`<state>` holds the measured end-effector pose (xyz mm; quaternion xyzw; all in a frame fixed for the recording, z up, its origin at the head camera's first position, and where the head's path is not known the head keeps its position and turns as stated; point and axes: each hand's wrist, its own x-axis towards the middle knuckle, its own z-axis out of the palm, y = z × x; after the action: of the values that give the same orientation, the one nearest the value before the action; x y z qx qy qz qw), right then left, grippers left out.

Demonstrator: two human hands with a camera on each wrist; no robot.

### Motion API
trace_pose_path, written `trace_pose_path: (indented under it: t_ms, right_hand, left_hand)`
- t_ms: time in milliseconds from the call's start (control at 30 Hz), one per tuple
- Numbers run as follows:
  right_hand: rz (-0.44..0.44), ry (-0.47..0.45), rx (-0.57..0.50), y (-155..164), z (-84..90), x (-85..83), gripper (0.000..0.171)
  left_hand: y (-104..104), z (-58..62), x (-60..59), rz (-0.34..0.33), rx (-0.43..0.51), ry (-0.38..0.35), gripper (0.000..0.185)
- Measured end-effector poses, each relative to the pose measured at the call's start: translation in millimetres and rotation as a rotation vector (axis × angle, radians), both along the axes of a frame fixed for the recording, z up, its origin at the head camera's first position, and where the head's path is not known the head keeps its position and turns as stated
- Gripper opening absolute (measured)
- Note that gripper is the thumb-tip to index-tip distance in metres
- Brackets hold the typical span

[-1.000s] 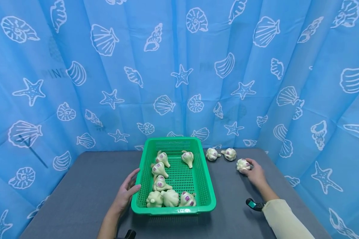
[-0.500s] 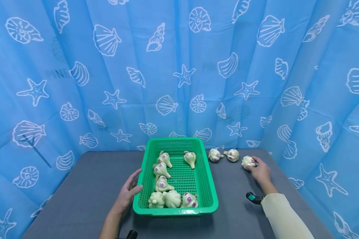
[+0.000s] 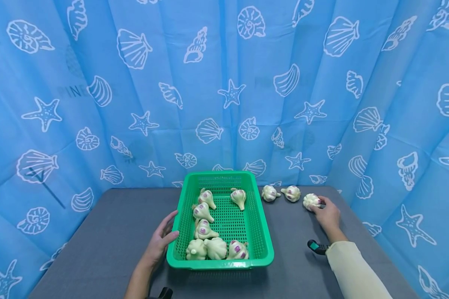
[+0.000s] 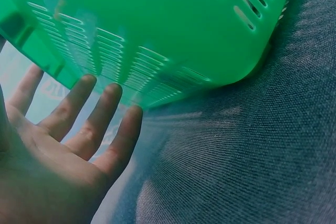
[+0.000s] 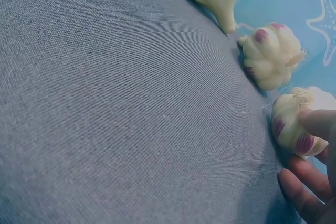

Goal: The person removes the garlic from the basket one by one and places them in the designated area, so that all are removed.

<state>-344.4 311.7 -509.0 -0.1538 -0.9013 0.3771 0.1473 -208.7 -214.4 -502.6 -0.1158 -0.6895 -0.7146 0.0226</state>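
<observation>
My right hand pinches a white, purple-marked garlic bulb between thumb and fingers, low over the grey table's right side. In the right wrist view the thumb lies across that garlic bulb, near its root tuft. Two more garlic bulbs lie in a row to its left. Beside the green plastic basket is my left hand, fingers spread and fairly straight, thumb at the left rim. The left wrist view shows those fingertips up against the slotted basket wall.
Inside the basket, several garlic bulbs line the left side and front, and a single bulb lies at the back right. A blue shell-print curtain hangs behind the grey table and along both sides.
My right hand has shifted slightly to the right with the garlic bulb, widening its distance from the other two. The left hand keeps its place at the basket. The head view has swung a little.
</observation>
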Motion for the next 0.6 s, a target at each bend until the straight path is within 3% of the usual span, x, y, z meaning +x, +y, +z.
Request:
trace_pose_path:
  t_ms: [333, 600]
  right_hand:
    - [-0.069, 0.017, -0.022, -0.9, -0.7, -4.0, 0.048]
    - [-0.107, 0.034, -0.178, -3.4, -3.5, -7.8, 0.048]
  left_hand:
    - [-0.2, 0.1, 0.5, 0.008, 0.014, -0.024, 0.061]
    - [0.2, 1.1, 0.9, 0.013, 0.003, -0.019, 0.061]
